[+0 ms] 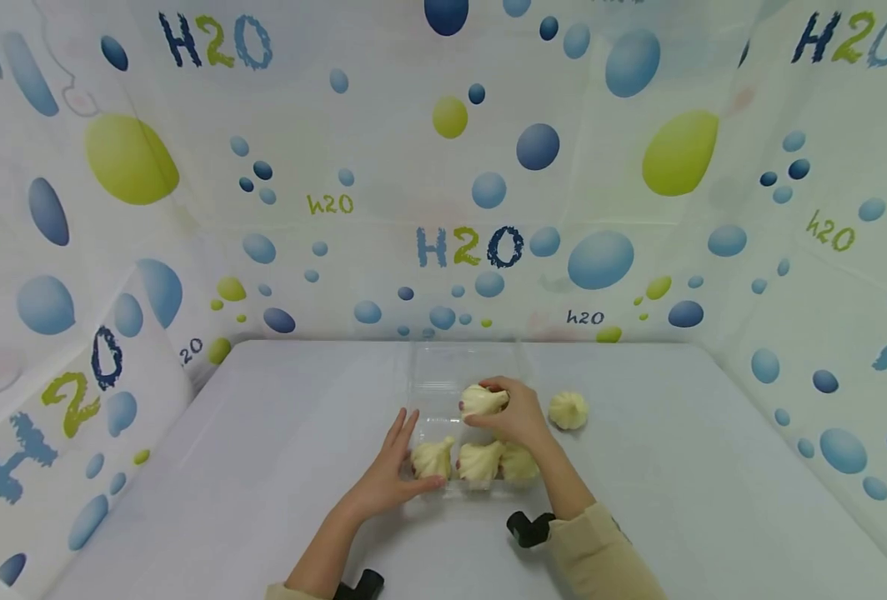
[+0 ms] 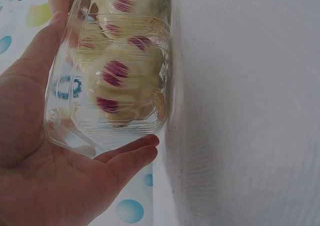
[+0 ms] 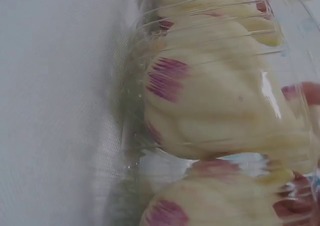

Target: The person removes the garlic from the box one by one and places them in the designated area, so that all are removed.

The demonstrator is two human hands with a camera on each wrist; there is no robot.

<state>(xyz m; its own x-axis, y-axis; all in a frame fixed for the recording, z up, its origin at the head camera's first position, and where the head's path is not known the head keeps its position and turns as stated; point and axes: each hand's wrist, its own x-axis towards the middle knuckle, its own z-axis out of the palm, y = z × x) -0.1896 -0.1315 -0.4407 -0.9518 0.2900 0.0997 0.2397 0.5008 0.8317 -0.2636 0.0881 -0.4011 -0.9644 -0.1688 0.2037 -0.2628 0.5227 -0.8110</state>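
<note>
A clear plastic clamshell box (image 1: pixel 423 423) stands on the white table, its lid folded back. Along its front lie three pale garlic bulbs: a left one (image 1: pixel 432 460), a middle one (image 1: pixel 478 463) and a right one (image 1: pixel 520 465), partly behind my right wrist. Purple streaks mark the bulbs (image 2: pixel 120 80) through the box's ribbed wall. My left hand (image 1: pixel 387 479) rests at the box's left front corner, fingers straight along the side and thumb by the front rim. Over the box my right hand (image 1: pixel 517 412) pinches another garlic bulb (image 1: pixel 481 402) between thumb and fingers.
One more garlic bulb (image 1: pixel 568 411) sits on the table (image 1: pixel 661 467) right of the box. Behind the table hangs a white curtain (image 1: pixel 383 167) with coloured bubbles and H2O lettering. Dark wrist mounts (image 1: pixel 529 529) are below the hands.
</note>
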